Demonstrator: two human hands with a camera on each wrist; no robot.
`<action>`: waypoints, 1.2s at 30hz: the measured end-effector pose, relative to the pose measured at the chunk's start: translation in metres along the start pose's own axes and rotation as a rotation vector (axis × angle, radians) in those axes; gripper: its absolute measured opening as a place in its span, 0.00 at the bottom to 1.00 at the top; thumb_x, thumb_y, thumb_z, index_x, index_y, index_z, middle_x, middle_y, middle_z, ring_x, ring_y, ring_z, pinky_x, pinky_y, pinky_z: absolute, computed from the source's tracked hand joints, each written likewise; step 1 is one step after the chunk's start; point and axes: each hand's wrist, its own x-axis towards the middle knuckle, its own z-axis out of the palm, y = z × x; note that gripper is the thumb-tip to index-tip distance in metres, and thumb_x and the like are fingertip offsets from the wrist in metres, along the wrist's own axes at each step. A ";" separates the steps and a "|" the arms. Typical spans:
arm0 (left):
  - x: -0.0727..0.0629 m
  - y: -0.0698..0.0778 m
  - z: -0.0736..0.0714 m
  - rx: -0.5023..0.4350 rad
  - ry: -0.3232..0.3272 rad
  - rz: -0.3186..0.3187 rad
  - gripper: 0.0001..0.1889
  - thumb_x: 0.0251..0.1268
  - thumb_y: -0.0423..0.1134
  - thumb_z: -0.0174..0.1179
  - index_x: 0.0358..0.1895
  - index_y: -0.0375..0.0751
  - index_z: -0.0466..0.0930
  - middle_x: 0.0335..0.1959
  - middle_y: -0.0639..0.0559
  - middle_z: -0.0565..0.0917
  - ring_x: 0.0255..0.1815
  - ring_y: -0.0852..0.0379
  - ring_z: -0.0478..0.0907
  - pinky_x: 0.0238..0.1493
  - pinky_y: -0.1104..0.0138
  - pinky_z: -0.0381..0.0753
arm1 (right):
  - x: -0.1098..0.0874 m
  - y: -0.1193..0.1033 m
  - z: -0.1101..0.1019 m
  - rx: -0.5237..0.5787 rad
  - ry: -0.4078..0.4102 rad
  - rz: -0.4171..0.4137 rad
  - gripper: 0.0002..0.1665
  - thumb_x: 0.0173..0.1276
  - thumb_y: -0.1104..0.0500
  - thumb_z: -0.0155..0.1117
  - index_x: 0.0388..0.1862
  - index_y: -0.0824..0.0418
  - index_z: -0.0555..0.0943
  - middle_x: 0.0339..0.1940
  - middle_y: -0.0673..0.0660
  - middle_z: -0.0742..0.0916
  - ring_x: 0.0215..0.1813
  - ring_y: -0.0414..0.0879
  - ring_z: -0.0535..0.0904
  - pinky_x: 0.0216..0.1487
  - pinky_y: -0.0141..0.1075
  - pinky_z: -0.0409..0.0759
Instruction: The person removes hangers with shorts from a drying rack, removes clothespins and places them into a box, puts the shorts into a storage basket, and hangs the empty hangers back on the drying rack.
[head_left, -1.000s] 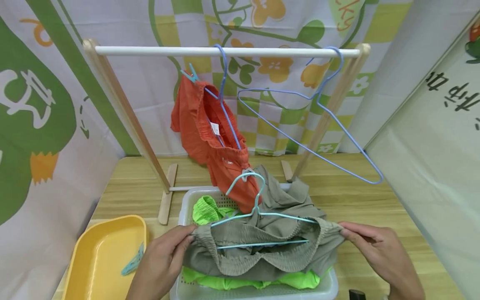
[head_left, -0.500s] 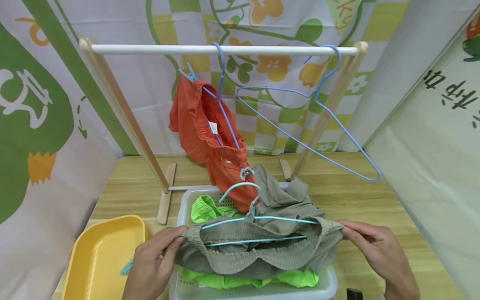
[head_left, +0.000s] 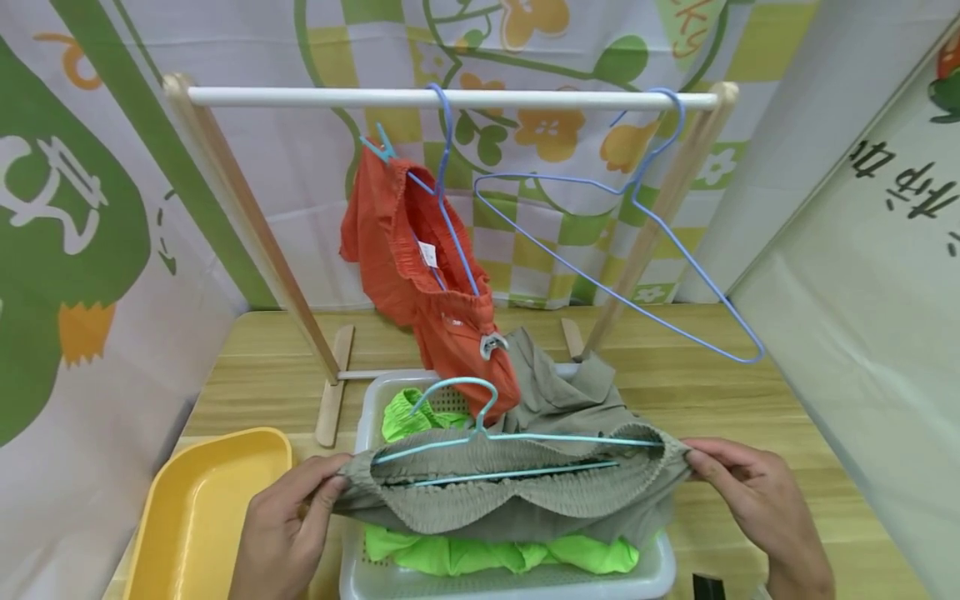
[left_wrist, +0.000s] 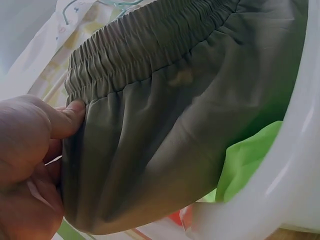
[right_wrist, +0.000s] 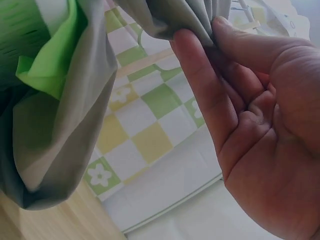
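Grey-green shorts (head_left: 517, 508) with an elastic waistband are stretched wide over the basket in the head view. My left hand (head_left: 288, 521) pinches the waistband's left end between thumb and fingers, as the left wrist view also shows. At the opposite end, the waistband is pinched by my right hand (head_left: 761, 504); its thumb and index finger grip the cloth in the right wrist view. A mint-green hanger (head_left: 480, 417) lies inside the waist opening, its hook standing out above the cloth and its lower bar inside. The shorts' far part drapes over the basket's back.
A white basket (head_left: 667, 575) below holds bright green clothing (head_left: 495, 554). Behind it stands a rack (head_left: 300, 98) with red shorts (head_left: 427, 267) on a blue hanger, a blue clothespin (head_left: 382, 148) and a bare blue hanger (head_left: 675, 242). A yellow tray (head_left: 202, 517) sits at left.
My left hand has moved left, pulling the waistband wider. The mint hanger has shifted left and lower, its hook tilting left. My right hand has hardly moved.
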 end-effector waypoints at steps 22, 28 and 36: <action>0.000 0.004 0.001 -0.109 0.082 -0.066 0.21 0.56 0.09 0.61 0.47 0.33 0.87 0.39 0.50 0.88 0.38 0.65 0.81 0.41 0.79 0.78 | 0.005 0.015 -0.001 0.257 -0.033 -0.053 0.16 0.70 0.85 0.51 0.46 0.77 0.82 0.42 0.53 0.91 0.40 0.40 0.88 0.42 0.30 0.85; 0.001 0.001 0.006 -0.086 0.072 -0.134 0.19 0.60 0.12 0.62 0.48 0.36 0.88 0.40 0.51 0.88 0.37 0.64 0.82 0.39 0.78 0.79 | 0.006 0.018 -0.001 0.217 -0.040 -0.021 0.16 0.70 0.85 0.52 0.47 0.76 0.83 0.41 0.55 0.91 0.39 0.40 0.88 0.41 0.30 0.85; 0.004 -0.005 0.010 -0.029 0.009 -0.042 0.20 0.60 0.15 0.64 0.50 0.40 0.89 0.44 0.52 0.88 0.46 0.62 0.83 0.48 0.80 0.77 | 0.007 0.006 0.001 0.082 -0.130 0.038 0.23 0.70 0.82 0.56 0.62 0.73 0.79 0.53 0.55 0.88 0.52 0.42 0.85 0.48 0.31 0.84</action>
